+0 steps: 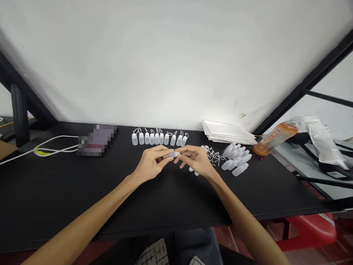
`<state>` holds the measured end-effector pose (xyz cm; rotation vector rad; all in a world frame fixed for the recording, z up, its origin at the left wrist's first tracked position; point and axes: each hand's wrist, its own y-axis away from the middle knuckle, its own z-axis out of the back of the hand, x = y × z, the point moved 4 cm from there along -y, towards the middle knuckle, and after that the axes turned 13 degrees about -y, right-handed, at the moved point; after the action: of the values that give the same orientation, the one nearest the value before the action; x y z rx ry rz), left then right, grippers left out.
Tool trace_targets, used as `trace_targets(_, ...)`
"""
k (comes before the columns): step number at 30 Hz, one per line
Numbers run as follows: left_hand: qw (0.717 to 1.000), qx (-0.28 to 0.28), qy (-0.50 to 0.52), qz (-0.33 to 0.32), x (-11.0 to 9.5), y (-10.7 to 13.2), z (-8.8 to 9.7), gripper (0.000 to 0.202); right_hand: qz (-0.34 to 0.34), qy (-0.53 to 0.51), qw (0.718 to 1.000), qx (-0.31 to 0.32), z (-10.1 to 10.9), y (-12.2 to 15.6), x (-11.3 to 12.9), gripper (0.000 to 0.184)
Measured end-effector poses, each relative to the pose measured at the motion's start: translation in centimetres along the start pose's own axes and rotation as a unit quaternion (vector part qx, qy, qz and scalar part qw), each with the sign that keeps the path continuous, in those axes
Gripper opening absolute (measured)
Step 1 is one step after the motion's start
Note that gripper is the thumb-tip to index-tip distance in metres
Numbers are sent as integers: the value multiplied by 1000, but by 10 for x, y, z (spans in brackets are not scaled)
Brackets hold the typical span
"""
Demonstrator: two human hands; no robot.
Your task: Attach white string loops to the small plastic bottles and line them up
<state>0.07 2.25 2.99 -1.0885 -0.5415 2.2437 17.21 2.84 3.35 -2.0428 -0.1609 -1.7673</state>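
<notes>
Bottle (170, 154) in pinching grip of left hand (150, 162) and, at neck (176, 153), right hand (198, 160), tabletop (174, 200) stretch before near edge (161, 229)

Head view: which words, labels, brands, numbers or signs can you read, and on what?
None is legible.
Orange bottle: lettering on its side, too blurred.
White label, far right: too small.
Green mark on the wall: too small to tell whether it is writing.
Pixelated item, left: nothing readable.
Small bottles in the row: no lettering visible.

Plastic bottles (161, 139) — seemingly matt, glossy red plastic seat (314, 230)
</notes>
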Motion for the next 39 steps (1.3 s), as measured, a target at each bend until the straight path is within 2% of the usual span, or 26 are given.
trace_targets(9,986,-61,-71,-140,-7,6,-2,26,-36,-62,997,-8,-1,1,0,28)
trace_targets(12,979,-82,-96,-158,-9,7,-2,27,-44,-74,996,-18,-2,0,1,28)
trace_targets(15,984,-72,-109,-118,-10,6,0,25,-38,-73,996,-22,-3,-1,2,29)
trace_targets(18,994,-28,-100,-45,-7,2,1,26,-11,-59,998,-24,-3,-2,4,30)
trace_targets(21,996,16,-84,-8,-5,-1,1,27,7,-50,998,-25,-3,-2,5,35)
trace_targets(24,998,28,-56,-11,-3,-2,1,24,-5,-45,999,-16,-3,-1,4,35)
trace_targets(33,997,-23,-47,-56,-5,1,3,24,-25,-60,998,-8,-9,-1,3,29)
trace_targets(35,999,-7,-23,-22,-6,-1,3,21,-38,-64,997,-7,-10,-2,3,30)
trace_targets(37,997,45,41,49,-3,-2,0,21,-59,-61,996,-4,-7,-2,5,33)
trace_targets(39,978,101,131,124,0,-3,-3,27,-61,-42,997,-16,1,-3,10,37)
